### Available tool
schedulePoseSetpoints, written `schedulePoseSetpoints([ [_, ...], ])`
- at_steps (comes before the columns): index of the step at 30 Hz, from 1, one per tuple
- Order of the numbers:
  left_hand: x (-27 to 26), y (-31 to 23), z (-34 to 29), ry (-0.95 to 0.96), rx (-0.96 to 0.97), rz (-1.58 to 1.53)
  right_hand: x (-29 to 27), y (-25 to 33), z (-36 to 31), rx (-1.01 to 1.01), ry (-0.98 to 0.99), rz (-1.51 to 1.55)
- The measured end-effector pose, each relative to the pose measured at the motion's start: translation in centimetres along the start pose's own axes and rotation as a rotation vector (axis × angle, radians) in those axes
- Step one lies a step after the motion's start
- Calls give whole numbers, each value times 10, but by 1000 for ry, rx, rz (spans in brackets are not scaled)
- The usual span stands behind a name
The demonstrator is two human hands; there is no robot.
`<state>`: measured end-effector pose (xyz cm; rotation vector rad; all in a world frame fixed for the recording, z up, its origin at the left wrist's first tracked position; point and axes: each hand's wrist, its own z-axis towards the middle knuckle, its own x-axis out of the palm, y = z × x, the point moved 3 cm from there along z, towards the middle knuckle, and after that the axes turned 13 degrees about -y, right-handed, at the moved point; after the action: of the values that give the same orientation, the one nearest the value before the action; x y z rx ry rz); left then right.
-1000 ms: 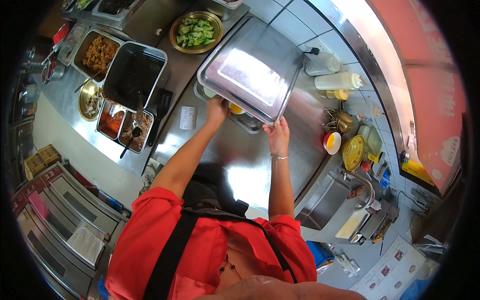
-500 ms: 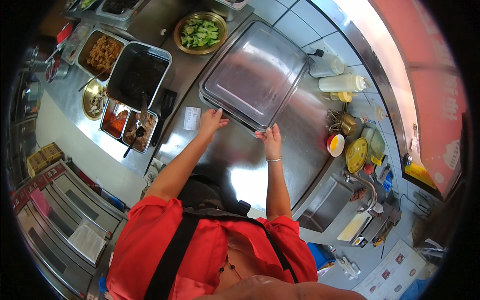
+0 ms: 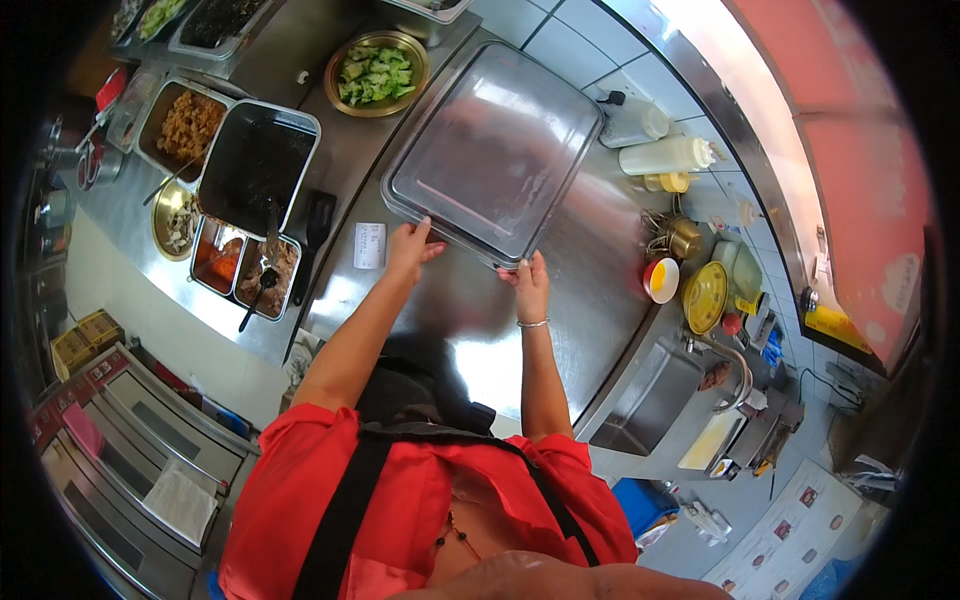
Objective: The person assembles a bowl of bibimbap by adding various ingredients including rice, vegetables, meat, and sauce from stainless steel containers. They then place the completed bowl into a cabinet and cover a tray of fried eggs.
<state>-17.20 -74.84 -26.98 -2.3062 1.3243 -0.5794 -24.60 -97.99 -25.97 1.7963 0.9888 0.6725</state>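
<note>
- Sleeves [image 3: 310, 450] of red cloth, two in number, are framing the near view, bare forearms reaching from them over the steel counter [image 3: 430, 320]
- Left hand [image 3: 412, 250] is resting its thumb at the near edge of a clear rectangular cover [image 3: 490, 150], its fingers loosely spread, probably steadying rather than gripping
- Right hand [image 3: 528, 282] is touching the cover's near right corner, probably because a broad sheet is balancing better with two contacts; whether its fingertips are pinching the rim, one cannot tell
- One cover is lying level just beyond both hands, glare and haze hiding what is sitting beneath
- One paper slip [image 3: 370, 246] is lying left of the left hand, perhaps for easy reading
- Four metal containers [image 3: 312, 150] are clustering at the left, seemingly for quick access, one black spoon [image 3: 262, 288] resting in a smaller one
- One brass-coloured bowl [image 3: 336, 95] is holding chopped greens [image 3: 376, 75] left of the cover's far end
- At least three bottles [image 3: 665, 155] are lining the tiled wall [image 3: 575, 45], probably kept within reach
</note>
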Motion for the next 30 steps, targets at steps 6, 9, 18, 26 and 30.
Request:
schedulePoseSetpoints([
  [6, 0, 1, 1, -13, 11, 33, 6, 9, -9, -66, -48, -70],
  [9, 0, 2, -3, -11, 15, 13, 8, 26, -20, -134, -137, -351],
  [18, 4, 0, -6, -17, 23, 74, -13, 29, -15, -213, -294, -730],
  [26, 6, -7, 12, -31, 130, 54, 3, -7, 27, -623, -323, -904],
  [30, 7, -20, 28, -48, 165, 96, 22, 13, 30, -410, -297, -757],
])
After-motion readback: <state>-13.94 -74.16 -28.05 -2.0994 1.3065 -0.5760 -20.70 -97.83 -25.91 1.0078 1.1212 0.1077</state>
